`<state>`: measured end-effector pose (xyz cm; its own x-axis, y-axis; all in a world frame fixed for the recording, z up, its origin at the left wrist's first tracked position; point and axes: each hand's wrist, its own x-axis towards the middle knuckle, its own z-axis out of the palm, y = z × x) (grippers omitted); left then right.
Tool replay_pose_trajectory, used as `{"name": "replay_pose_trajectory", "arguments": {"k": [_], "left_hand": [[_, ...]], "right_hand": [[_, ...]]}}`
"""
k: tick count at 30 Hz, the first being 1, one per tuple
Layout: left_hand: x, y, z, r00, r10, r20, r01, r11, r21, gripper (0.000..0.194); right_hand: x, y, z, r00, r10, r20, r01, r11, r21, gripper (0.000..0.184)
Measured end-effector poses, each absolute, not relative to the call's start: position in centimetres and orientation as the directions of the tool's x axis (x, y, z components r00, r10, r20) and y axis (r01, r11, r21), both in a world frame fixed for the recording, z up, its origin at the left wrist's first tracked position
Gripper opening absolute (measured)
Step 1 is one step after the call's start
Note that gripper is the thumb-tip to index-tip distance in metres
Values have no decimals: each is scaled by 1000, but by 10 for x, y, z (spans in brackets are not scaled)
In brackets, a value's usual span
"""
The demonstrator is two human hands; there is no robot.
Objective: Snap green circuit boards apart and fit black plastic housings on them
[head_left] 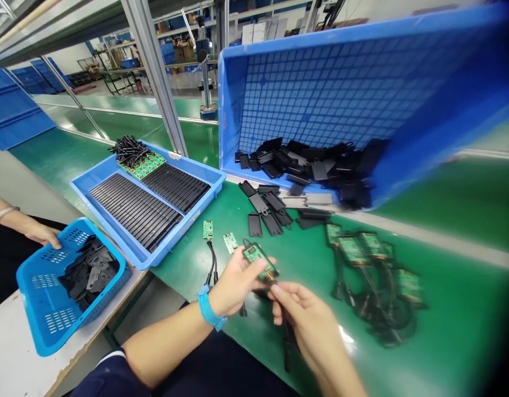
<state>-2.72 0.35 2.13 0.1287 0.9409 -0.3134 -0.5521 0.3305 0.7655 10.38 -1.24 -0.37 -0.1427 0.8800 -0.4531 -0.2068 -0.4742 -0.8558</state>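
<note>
My left hand (pixel 238 278), with a blue band at its wrist, is closed on a green circuit board (pixel 258 260) that sits in a black plastic case. Its thumb lies over the board's face. At the board's lower end, my right hand (pixel 299 309) pinches the black cable (pixel 286 342) where it leaves the board; the cable hangs down below. Two more circuit boards lie just beyond my left hand, one of them (pixel 208 229) with black leads running toward me. Several black plastic cases (pixel 272 223) lie loose on the green table farther off.
A large blue crate (pixel 232 110) tipped on its side spills black cases. Boards with cables (pixel 353 249) are heaped at right, blurred. A blue tray (pixel 213 190) holds rows of black cases and boards. At left another person's hand (pixel 42 232) grips a blue basket (pixel 35 309) of black parts.
</note>
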Motion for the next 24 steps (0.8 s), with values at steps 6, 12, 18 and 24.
{"name": "replay_pose_trajectory", "arguments": {"k": [6,12,18,24], "left_hand": [[-22,4,13,60,952,-299,-489,289,823,25],[-19,4,-1,-68,978,-195,-330,163,930,22],[-17,2,-2,-89,981,-175,-277,144,950,22],[-23,3,7,78,976,-201,-419,215,882,37]], "right_hand": [[101,-13,-3,-113,872,-476,-219,-489,-845,29],[96,-14,-4,-91,874,-477,-156,-486,-860,32],[99,-16,-3,-20,960,-278,56,-276,-959,25],[100,-18,-3,-42,927,-373,-60,-375,-925,28]]}}
